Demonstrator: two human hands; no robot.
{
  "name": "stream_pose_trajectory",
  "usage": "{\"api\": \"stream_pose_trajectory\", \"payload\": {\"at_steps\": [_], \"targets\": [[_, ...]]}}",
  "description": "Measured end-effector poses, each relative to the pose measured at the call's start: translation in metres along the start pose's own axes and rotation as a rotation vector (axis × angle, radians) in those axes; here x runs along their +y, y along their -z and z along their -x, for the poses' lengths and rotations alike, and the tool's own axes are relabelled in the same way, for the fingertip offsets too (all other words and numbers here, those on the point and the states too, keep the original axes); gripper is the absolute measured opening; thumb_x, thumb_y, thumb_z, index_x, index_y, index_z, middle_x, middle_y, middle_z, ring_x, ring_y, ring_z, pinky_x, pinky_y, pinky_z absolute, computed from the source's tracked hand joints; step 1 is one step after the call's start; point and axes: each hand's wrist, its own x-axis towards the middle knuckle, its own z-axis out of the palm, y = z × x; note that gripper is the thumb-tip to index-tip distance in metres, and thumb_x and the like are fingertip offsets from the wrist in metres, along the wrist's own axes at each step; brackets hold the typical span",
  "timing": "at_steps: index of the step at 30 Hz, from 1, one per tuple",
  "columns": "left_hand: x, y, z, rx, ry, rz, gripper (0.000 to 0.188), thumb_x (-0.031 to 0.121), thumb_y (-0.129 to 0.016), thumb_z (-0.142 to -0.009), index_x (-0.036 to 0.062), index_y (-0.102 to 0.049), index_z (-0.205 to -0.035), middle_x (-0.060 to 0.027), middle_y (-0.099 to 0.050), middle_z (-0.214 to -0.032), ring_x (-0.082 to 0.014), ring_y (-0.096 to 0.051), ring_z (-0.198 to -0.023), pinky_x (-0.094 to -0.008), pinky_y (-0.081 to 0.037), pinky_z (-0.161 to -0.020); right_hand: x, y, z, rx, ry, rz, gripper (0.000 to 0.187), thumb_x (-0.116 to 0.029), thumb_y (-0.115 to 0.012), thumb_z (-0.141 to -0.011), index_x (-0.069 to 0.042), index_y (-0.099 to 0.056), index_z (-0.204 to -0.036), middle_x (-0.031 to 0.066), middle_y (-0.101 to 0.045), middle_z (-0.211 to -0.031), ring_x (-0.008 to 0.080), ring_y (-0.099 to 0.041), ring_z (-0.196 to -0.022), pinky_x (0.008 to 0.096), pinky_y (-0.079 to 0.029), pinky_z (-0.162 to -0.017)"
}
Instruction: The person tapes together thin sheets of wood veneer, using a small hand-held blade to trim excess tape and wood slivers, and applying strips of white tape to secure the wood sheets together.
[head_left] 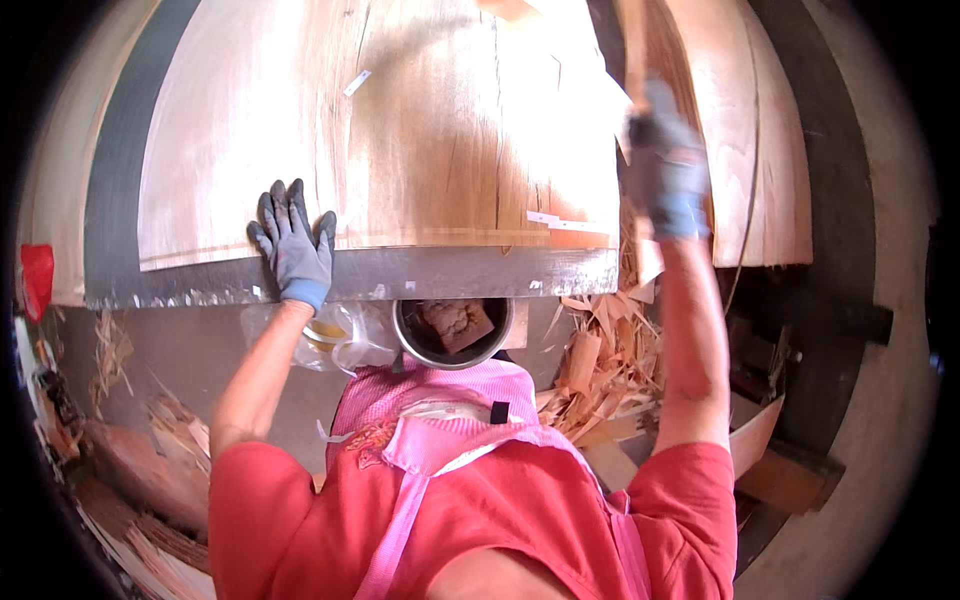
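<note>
- Sheet [430,150] of pale wood, in the head view, lies flat on the table [470,275], directly before the person; its far end runs out at the top of the picture, and the table's dark border shows along its left and near edges.
- Left hand [298,250], gloved in grey, lies palm down at the sheet's near edge, fingers apart and stretched over the wood, the wrist above the table's border.
- Right hand [668,165], gloved too and blurred, is up beside the sheet's right edge; it appears clamped on a narrow strip [634,55] that points away from the person, though the blur hides the exact grip.
- One white slip [357,82] lies on the sheet's far part, another [543,219] near its right front corner.
- Second sheet [750,130] lies to the right, past the right hand.
- Bowl [455,363] of metal sits below the table's near edge, with scraps [458,325] inside; a clear bag [372,345] is just left of it.
- Shavings [600,365] heap up right of the bowl.
- Pink apron [440,440] covers the person's red shirt [270,510] in part.
</note>
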Motion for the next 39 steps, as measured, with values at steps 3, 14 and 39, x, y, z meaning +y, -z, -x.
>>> {"api": "stream_pose_trajectory", "payload": {"at_steps": [3,14,39], "targets": [[-0.004,0.036,-0.004,0.018,-0.093,0.405,0.071,0.037,-0.058,-0.093,0.0153,-0.029,-0.153,-0.0106,-0.028,-0.158,-0.0331,-0.022,-0.147,-0.0562,-0.008,-0.118,-0.049,-0.058,0.043,-0.16,0.062,-0.04,0.039,-0.016,-0.066,-0.084,-0.016,-0.063,-0.123,0.0157,-0.068,-0.087,0.0333,-0.068,-0.077,0.0439,-0.055,-0.068],[0.039,0.066,-0.065,-0.635,0.03,1.533,0.045,0.022,-0.061,-0.097,0.0129,-0.051,-0.14,-0.0069,-0.064,-0.123,-0.0131,-0.067,-0.089,-0.0237,-0.051,-0.072,-0.089,-0.088,0.053,-0.428,-0.208,-0.414,0.042,-0.015,-0.066,-0.09,-0.009,-0.059,-0.131,0.0163,-0.071,-0.098,0.0216,-0.068,-0.079,0.036,-0.054,-0.071],[0.235,0.03,-0.233,-0.768,-0.04,1.277,0.021,0.024,-0.071,-0.088,0.004,-0.064,-0.087,-0.0072,-0.063,-0.067,-0.0127,-0.053,-0.047,-0.0268,-0.041,-0.04,-0.015,-0.07,0.245,0.124,-0.943,-1.045,0.034,0.007,-0.069,-0.085,0.007,-0.064,-0.118,0.0024,-0.071,-0.1,0.0087,-0.065,-0.088,0.0227,-0.052,-0.077]]}}
